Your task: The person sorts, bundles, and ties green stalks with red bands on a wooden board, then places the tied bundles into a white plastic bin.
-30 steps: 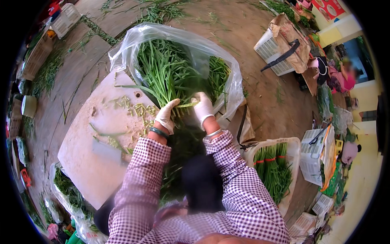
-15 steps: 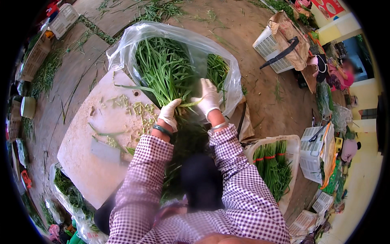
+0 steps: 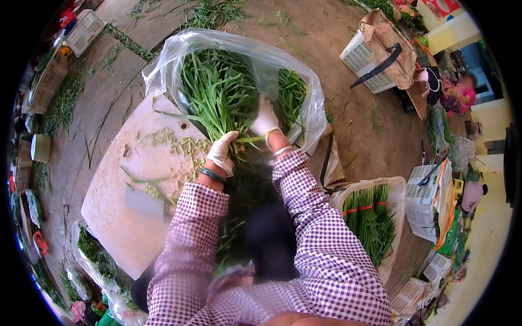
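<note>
Near the middle, my left hand (image 3: 222,154), in a white glove, closes round the stalk ends of a loose bunch of garlic chives (image 3: 215,89). Its thumb presses on the near side of the bunch. My right hand (image 3: 265,118), also gloved, lies along the bunch's right side; its fingertips are hidden among the leaves. A thin yellow-green strip (image 3: 249,139) runs from the left thumb toward the right wrist. The leaves spread over the mouth of a clear plastic bag (image 3: 187,39). More greens (image 3: 292,98) show inside the bag at right.
Left of the bunch is a pale board (image 3: 109,190) with cut stalk ends (image 3: 176,144) and a flat grey blade-like piece (image 3: 144,202). At right, a crate (image 3: 399,228) holds chives tied with red bands. White baskets (image 3: 370,62) stand farther right. Another person (image 3: 462,96) sits at far right.
My right hand has shifted left and slightly forward against the bunch, its fingers passing behind leaves. The left hand keeps its hold, drawn slightly left.
</note>
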A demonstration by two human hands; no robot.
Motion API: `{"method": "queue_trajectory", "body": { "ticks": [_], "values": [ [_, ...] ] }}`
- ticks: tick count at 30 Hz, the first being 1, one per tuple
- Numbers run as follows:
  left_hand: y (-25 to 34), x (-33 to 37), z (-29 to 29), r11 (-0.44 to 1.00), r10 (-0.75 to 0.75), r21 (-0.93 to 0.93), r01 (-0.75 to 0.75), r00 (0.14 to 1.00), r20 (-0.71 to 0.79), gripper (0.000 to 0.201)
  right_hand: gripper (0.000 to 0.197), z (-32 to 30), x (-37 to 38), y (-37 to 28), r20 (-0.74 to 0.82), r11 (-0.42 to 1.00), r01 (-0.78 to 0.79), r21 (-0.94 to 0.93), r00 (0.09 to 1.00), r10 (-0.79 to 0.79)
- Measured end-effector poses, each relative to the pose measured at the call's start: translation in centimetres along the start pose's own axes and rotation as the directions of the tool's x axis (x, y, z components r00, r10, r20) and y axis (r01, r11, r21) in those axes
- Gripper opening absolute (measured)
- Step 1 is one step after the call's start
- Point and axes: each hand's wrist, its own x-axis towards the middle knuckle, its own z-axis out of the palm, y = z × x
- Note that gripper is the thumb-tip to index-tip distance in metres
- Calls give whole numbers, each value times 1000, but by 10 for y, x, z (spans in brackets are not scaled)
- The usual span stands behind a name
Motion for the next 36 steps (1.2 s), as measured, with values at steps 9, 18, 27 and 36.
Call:
{"method": "queue_trajectory", "body": {
  "ticks": [9, 18, 27, 36],
  "values": [
    [-6, -17, 18, 992, -97, -66, 107, 986, 133, 16, 66, 38, 23, 18, -202, 995, -85, -47, 977, 74],
    [-28, -5, 32, 985, -73, -149, 81, 996, 58, 8, 74, 41, 35, 35, -221, 999, -42, 19, 974, 45],
    [2, -57, 26, 993, -22, -111, 27, 998, 54, 9, 131, 26, 6, 19, -153, 999, -46, 1, 987, 45],
    [21, -110, 45, 995, 70, -73, -66, 996, 49, 14, 127, 39, 25, 42, -84, 998, -59, -20, 995, 57]
  ]
}}
